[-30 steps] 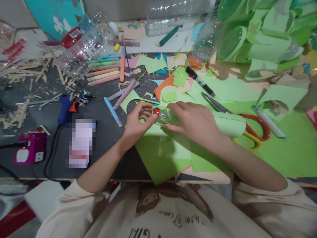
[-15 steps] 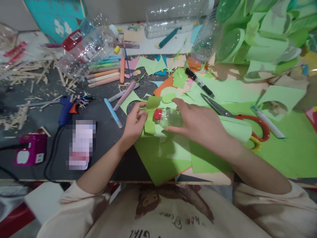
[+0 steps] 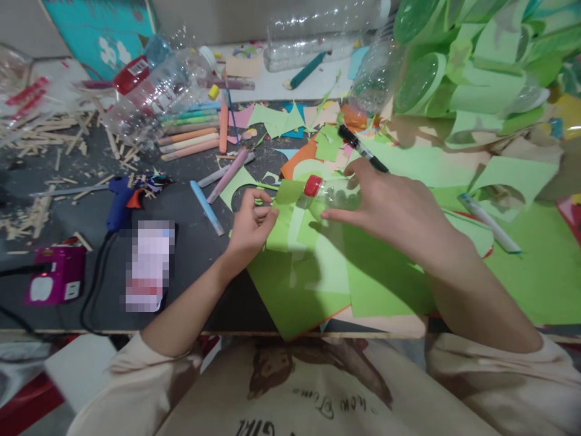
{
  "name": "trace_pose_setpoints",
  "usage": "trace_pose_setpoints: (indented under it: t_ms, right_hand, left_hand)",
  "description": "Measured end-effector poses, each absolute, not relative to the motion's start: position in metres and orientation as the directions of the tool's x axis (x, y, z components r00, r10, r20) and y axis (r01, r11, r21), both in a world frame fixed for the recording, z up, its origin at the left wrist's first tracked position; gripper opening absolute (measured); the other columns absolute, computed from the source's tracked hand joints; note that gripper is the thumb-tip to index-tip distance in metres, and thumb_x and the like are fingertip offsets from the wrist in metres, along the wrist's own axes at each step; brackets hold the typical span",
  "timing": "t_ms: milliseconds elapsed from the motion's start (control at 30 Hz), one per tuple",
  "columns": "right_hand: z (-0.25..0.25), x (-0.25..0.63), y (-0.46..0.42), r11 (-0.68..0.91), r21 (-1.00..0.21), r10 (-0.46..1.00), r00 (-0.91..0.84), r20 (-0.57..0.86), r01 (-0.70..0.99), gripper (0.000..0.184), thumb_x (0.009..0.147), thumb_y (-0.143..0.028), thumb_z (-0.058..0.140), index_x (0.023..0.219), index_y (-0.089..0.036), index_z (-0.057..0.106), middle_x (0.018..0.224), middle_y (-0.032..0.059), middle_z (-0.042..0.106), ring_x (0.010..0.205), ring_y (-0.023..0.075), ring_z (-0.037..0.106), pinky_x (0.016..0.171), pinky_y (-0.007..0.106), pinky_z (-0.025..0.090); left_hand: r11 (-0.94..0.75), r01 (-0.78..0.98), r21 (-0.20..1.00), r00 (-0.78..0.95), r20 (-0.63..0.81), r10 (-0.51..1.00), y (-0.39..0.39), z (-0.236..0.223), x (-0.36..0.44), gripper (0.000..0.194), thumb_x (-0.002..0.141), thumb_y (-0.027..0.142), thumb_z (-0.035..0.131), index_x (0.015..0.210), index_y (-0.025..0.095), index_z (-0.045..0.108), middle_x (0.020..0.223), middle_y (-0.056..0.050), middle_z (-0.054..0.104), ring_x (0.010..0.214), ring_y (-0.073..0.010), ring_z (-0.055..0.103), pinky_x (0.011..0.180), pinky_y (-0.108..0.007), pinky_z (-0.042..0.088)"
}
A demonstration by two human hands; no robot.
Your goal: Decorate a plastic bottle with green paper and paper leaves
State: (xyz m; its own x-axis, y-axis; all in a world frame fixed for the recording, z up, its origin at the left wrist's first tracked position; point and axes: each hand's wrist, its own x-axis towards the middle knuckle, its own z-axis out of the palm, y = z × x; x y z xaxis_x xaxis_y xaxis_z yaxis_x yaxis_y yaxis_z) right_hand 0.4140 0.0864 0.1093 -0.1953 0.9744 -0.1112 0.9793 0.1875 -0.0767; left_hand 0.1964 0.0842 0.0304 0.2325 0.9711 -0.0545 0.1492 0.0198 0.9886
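Observation:
My right hand (image 3: 385, 194) is wrapped round a small clear plastic bottle (image 3: 334, 192), which lies on its side with its red cap pointing left. Beyond my wrist a pale green paper cover (image 3: 469, 230) shows, seemingly round the bottle's far end; the hand hides the join. My left hand (image 3: 253, 224), fingers curled, pinches the left edge of a small green paper piece (image 3: 280, 233). That piece lies beside the cap, over a larger green sheet (image 3: 295, 303). Under my right hand and the bottle the scissors are mostly hidden.
On the left lie a blue glue gun (image 3: 118, 203), a phone (image 3: 149, 266), a magenta box (image 3: 57, 274) with a cable, and wood sticks (image 3: 40, 133). Behind are crayons (image 3: 190, 138), a black marker (image 3: 363, 148) and clear bottles (image 3: 318, 36). Green paper-covered work (image 3: 490, 91) stands back right.
My right hand has carried the bottle right and slightly away from me, off the small green paper. The pale green cover moved with it, now hiding most of the scissors. My left hand shifted slightly right.

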Motion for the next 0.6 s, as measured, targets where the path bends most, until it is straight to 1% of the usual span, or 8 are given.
trace_pose_setpoints:
  t_ms: [67,133,200,267,333,500,600]
  right_hand:
    - [0.1095,0.4134,0.0859,0.185,-0.087,0.974,-0.194,-0.113,0.979,0.064,0.083,-0.065,0.052,0.117,-0.011,0.055,0.070,0.0107,0.070,0.057,0.0236,0.061,0.050,0.028,0.028]
    - [0.1089,0.4131,0.0854,0.183,-0.088,0.975,-0.192,-0.112,0.979,0.063,0.083,-0.065,0.051,0.117,-0.012,0.055,0.070,0.0102,0.070,0.057,0.0236,0.061,0.051,0.028,0.029]
    - [0.1083,0.4133,0.0848,0.183,-0.080,0.976,-0.191,-0.109,0.980,0.062,0.084,-0.065,0.050,0.116,-0.012,0.056,0.069,0.0097,0.069,0.057,0.0236,0.061,0.051,0.028,0.029]
    - [0.1085,0.4139,0.0844,0.185,-0.069,0.976,-0.192,-0.106,0.980,0.061,0.084,-0.064,0.051,0.115,-0.012,0.056,0.070,0.0101,0.069,0.057,0.0237,0.061,0.050,0.028,0.028]
    - [0.1096,0.4148,0.0847,0.187,-0.064,0.976,-0.192,-0.105,0.980,0.060,0.084,-0.064,0.052,0.113,-0.012,0.057,0.072,0.0111,0.070,0.058,0.0242,0.061,0.050,0.028,0.028]
    - [0.1136,0.4185,0.0891,0.128,-0.109,0.979,-0.143,-0.143,0.986,0.063,0.082,-0.065,0.052,0.115,-0.012,0.057,0.076,0.0127,0.070,0.064,0.0271,0.063,0.053,0.029,0.033]
    - [0.1169,0.4217,0.0931,0.069,-0.139,0.982,-0.092,-0.166,0.988,0.063,0.081,-0.064,0.054,0.117,-0.012,0.058,0.079,0.0134,0.069,0.069,0.0291,0.064,0.057,0.031,0.037]
  left_hand:
    - [-0.017,0.175,0.984,0.226,-0.023,0.974,0.0841,0.0299,0.1960,0.029,0.084,0.038,0.064,0.086,0.026,0.037,0.046,0.012,0.028,0.036,-0.0069,0.024,0.041,-0.021,0.021]
    - [-0.080,0.227,0.971,0.227,0.027,0.974,0.0845,0.0294,0.1955,0.021,0.084,0.033,0.061,0.082,0.025,0.042,0.047,0.011,0.029,0.038,-0.0073,0.025,0.043,-0.022,0.023]
    - [-0.147,0.296,0.944,0.240,0.075,0.968,0.0852,0.0291,0.1949,0.012,0.084,0.030,0.058,0.080,0.023,0.049,0.054,0.007,0.043,0.045,-0.0082,0.037,0.047,-0.022,0.030]
    - [-0.190,0.363,0.912,0.261,0.096,0.960,0.0854,0.0290,0.1945,0.006,0.083,0.027,0.056,0.081,0.022,0.057,0.070,0.002,0.060,0.056,-0.0095,0.049,0.054,-0.022,0.038]
    - [-0.209,0.411,0.887,0.280,0.095,0.955,0.0850,0.0294,0.1945,0.010,0.084,0.025,0.053,0.083,0.021,0.062,0.082,0.000,0.068,0.062,-0.0101,0.054,0.058,-0.022,0.042]
    - [-0.226,0.477,0.849,0.323,0.070,0.944,0.0820,0.0338,0.1964,0.017,0.085,0.019,0.050,0.086,0.018,0.066,0.085,-0.001,0.072,0.069,-0.0102,0.062,0.064,-0.020,0.047]
    - [-0.279,0.480,0.832,0.385,0.086,0.919,0.0805,0.0354,0.1975,0.020,0.084,0.015,0.049,0.088,0.017,0.068,0.089,-0.002,0.074,0.076,-0.0105,0.066,0.068,-0.019,0.049]
